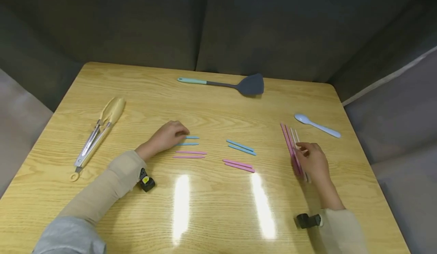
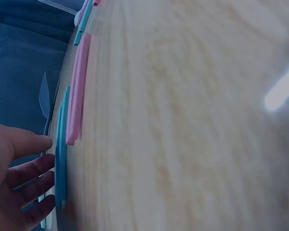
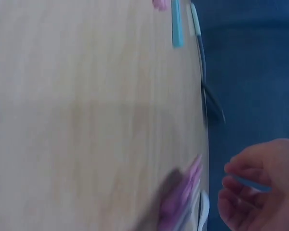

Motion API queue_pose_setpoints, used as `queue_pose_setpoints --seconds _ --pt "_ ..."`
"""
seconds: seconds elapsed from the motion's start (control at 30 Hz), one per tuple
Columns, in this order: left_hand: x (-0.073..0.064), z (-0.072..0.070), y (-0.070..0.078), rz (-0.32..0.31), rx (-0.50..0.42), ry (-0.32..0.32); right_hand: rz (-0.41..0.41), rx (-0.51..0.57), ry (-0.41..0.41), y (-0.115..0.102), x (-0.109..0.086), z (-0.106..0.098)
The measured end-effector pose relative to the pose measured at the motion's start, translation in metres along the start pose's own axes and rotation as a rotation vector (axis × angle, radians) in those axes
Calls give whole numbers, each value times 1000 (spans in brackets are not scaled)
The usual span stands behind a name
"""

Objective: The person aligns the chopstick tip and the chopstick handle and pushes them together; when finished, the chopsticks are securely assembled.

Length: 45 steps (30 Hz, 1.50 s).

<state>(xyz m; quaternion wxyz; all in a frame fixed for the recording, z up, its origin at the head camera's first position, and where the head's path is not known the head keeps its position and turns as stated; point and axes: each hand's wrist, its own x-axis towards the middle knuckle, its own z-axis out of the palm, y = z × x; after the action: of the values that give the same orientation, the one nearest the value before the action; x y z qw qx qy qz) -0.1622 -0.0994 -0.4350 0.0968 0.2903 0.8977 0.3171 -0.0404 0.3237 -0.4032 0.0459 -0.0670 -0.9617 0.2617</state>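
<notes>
My left hand (image 1: pixel 168 135) is over the left ends of two short blue sticks (image 1: pixel 187 144). In the left wrist view its fingers are relaxed, with fingertips right beside the blue sticks (image 2: pixel 61 149) and nothing between them. A pair of short pink sticks (image 1: pixel 189 154) lies just nearer to me. On the right, my right hand (image 1: pixel 313 161) is close over a pink pair of chopsticks (image 1: pixel 288 142) and a white pair (image 1: pixel 293 135), partly hiding them. The right wrist view has its fingers (image 3: pixel 238 211) loosely bent and holding nothing, with the pink chopsticks (image 3: pixel 180 197) blurred alongside.
Short blue sticks (image 1: pixel 241 147) and pink sticks (image 1: pixel 238 165) lie paired mid-table. A spatula (image 1: pixel 250 85) lies along the back edge, tongs (image 1: pixel 97 136) at left and a pale blue spoon (image 1: pixel 317 126) at right. Dark curtains (image 1: pixel 143 22) enclose the wooden table (image 1: pixel 218 208).
</notes>
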Motion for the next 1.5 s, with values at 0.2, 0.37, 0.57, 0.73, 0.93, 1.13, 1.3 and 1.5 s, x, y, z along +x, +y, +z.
queue_pose_setpoints --seconds 0.2,0.37,0.57,0.73,0.93,1.13,1.3,1.5 --pt "-2 2 -1 42 100 -13 -190 69 -164 -26 23 22" --pt "-1 3 1 72 193 -8 -300 79 -279 -46 39 43" --pt "0 3 3 97 259 21 -368 48 -342 -70 54 61" --pt "1 3 5 105 269 42 -366 -21 -408 -82 61 71" --pt "2 4 4 107 260 58 -427 -110 -419 -87 65 76" --pt "2 4 2 86 249 63 -510 -241 -371 -92 67 78" --pt "3 4 2 57 236 31 -525 -323 -351 -91 66 82" --pt "7 -1 1 -63 109 -2 -474 -217 -348 -92 70 79"
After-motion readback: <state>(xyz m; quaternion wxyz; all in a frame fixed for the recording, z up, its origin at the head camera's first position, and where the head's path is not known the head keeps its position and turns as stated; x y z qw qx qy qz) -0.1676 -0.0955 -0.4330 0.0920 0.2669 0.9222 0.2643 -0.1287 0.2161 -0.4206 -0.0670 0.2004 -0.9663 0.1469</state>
